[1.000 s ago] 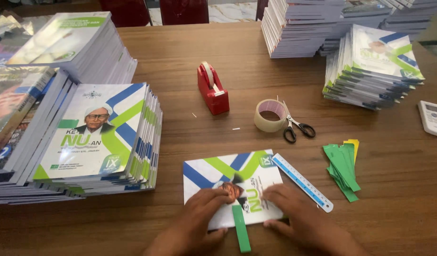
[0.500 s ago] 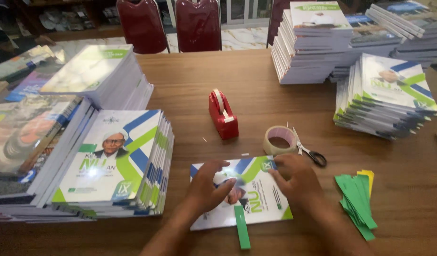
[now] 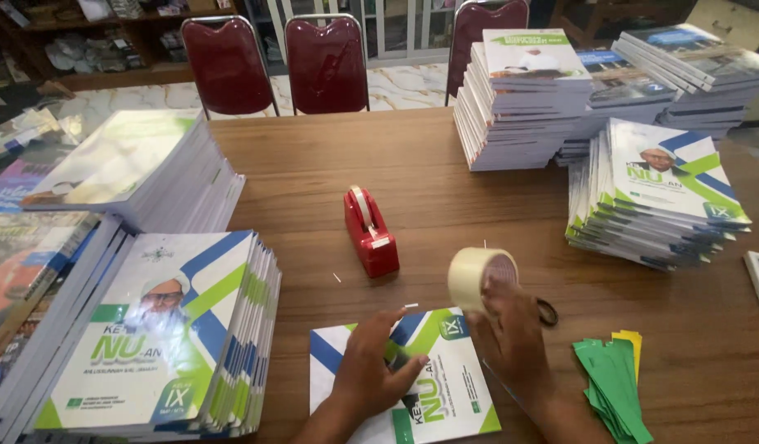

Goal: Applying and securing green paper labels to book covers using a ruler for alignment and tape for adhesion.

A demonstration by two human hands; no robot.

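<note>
From my remote station I see the right hand [image 3: 511, 337] closed around a roll of pale tape [image 3: 478, 278], lifted on edge just above the table [image 3: 445, 205]. The left hand [image 3: 371, 370] lies palm-down with fingers loosely spread on a white, blue and green booklet [image 3: 445, 386], pressing its cover; a short tape end shows at its fingertip. The booklet lies flat at the near table edge, between both hands. A red tape dispenser [image 3: 369, 232] stands just beyond it. Green paper strips [image 3: 614, 386] lie to the right. A stack of matching booklets [image 3: 174, 337] sits left; scissors [image 3: 548, 311] are mostly hidden behind the right hand.
</note>
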